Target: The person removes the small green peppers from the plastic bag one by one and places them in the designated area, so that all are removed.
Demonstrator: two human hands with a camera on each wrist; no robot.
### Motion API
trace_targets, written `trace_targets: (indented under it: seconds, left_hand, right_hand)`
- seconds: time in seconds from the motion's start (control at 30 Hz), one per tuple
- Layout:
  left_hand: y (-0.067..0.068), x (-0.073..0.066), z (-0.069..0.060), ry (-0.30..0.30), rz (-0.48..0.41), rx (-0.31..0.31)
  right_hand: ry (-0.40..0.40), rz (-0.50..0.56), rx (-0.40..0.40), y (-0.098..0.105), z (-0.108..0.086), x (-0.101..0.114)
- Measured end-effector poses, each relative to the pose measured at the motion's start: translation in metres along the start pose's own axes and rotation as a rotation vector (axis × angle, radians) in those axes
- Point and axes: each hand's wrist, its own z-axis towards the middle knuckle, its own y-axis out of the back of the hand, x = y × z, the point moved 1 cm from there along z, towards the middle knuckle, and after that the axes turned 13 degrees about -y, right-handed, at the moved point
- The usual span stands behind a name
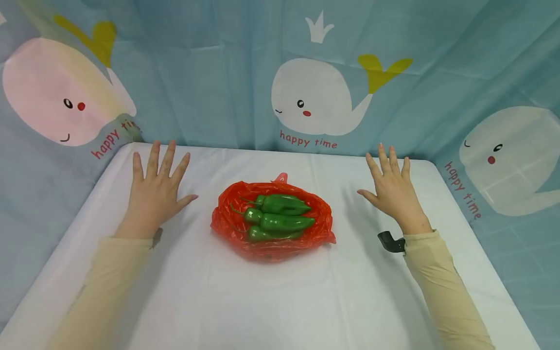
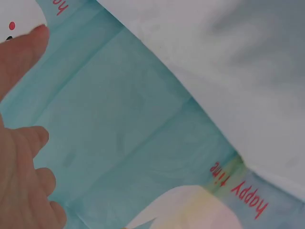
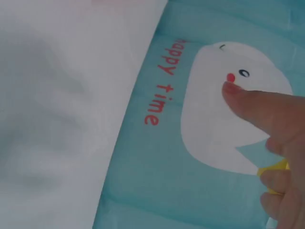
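Observation:
Several long green peppers (image 1: 286, 223) lie side by side in a red plastic bag (image 1: 245, 249) whose mouth is spread wide, at the middle of the table. To the left of the bag, my left hand (image 1: 153, 199) is held with its fingers straight and spread, holding nothing. My right hand (image 1: 395, 194) is spread the same way to the right of the bag, also holding nothing. Neither hand touches the bag. In the left wrist view the left thumb (image 2: 28, 52) shows, and in the right wrist view the right thumb (image 3: 257, 107); peppers appear in neither.
A white cloth (image 1: 271, 311) covers the table. Blue curtains (image 1: 197, 87) with printed whales and "happy time" lettering hang along the back and both sides. A dark piece (image 1: 391, 242) sticks out beside the right cuff.

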Motion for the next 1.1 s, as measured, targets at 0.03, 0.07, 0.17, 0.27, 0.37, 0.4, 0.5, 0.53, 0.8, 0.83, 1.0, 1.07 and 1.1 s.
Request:
trace_targets:
  seconds: [0.03, 0.07, 0.17, 0.27, 0.37, 0.4, 0.5, 0.53, 0.8, 0.83, 1.0, 1.07, 1.1]
  left_hand:
    - [-0.002, -0.001, -0.001, 0.012, -0.013, 0.001]
    - [-0.003, -0.002, -0.002, 0.025, -0.026, 0.005]
    - [-0.008, -0.005, -0.004, 0.063, -0.060, 0.018]
    - [-0.013, -0.007, -0.006, 0.095, -0.090, 0.033]
    - [-0.017, -0.011, -0.006, 0.122, -0.137, 0.022]
    - [-0.018, -0.012, -0.006, 0.135, -0.158, 0.016]
    - [-0.021, -0.016, -0.007, 0.177, -0.224, -0.027]
    - [-0.023, -0.018, -0.007, 0.190, -0.247, -0.044]
    - [-0.036, -0.042, -0.010, 0.219, -0.461, -0.105]
    - [-0.038, -0.046, -0.011, 0.217, -0.503, -0.109]
    - [-0.046, -0.058, -0.014, 0.217, -0.704, -0.122]
    - [-0.048, -0.061, -0.014, 0.220, -0.743, -0.137]
    - [-0.048, -0.062, -0.014, 0.220, -0.754, -0.148]
  right_hand:
    - [0.002, 0.024, -0.004, 0.000, 0.000, 0.001]
    - [0.005, 0.050, -0.007, -0.001, -0.001, 0.002]
    - [0.015, 0.155, -0.020, -0.002, -0.003, 0.008]
    - [0.031, 0.280, -0.058, -0.004, -0.007, 0.017]
    - [0.056, 0.387, -0.123, -0.005, -0.011, 0.027]
    - [0.066, 0.417, -0.142, -0.006, -0.013, 0.030]
    - [0.094, 0.501, -0.180, -0.007, -0.018, 0.043]
    - [0.103, 0.528, -0.185, -0.007, -0.020, 0.047]
    - [0.181, 0.707, -0.133, -0.011, -0.030, 0.086]
    - [0.195, 0.727, -0.114, -0.012, -0.030, 0.091]
    - [0.254, 0.823, 0.010, -0.019, -0.032, 0.113]
    - [0.278, 0.855, 0.053, -0.023, -0.032, 0.120]
    - [0.291, 0.868, 0.070, -0.025, -0.032, 0.123]
